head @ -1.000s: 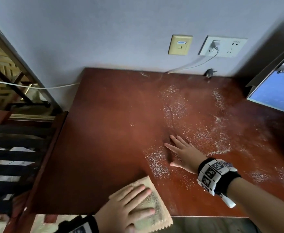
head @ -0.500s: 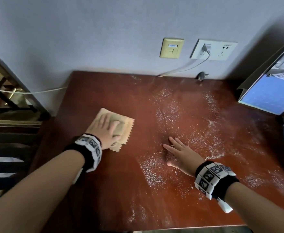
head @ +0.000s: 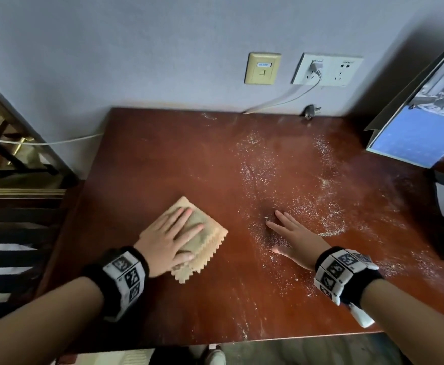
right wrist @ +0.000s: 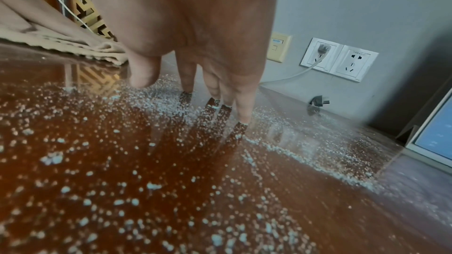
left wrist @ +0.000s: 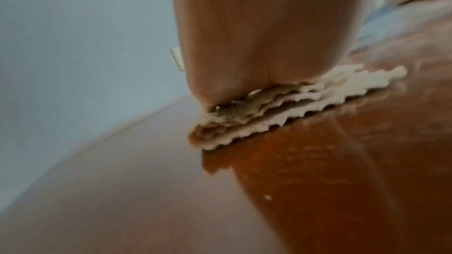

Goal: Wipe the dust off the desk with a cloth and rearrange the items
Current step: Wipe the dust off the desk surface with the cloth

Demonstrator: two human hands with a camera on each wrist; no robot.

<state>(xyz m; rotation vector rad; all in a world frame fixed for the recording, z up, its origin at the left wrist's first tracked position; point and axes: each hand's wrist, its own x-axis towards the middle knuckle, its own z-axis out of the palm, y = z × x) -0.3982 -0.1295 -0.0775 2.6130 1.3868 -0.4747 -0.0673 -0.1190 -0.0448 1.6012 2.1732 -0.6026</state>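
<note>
- The red-brown polished wooden desk [head: 163, 164] stands against the grey wall. Its left half looks clean; white grainy dust [head: 305, 206] lies over the middle and the right part.
- The blue-and-white framed board [head: 420, 135] leans at the right back corner, and I think it blocks wiping there until it is moved.
- The left hand [head: 167, 243] lies flat with straight, slightly spread fingers and presses the cloth down.
- The right hand [head: 294, 237] rests on the desk in the dust, fingers spread, holding nothing.
- The beige folded cloth with zigzag edges [head: 207, 238] lies left of the middle, just beside the dust. It seems soft, light and layered, so a flat palm on top should keep the folds together.
- The small black loose plug [head: 310, 111] lies at the back edge, near the white wall socket [head: 326, 69].
</note>
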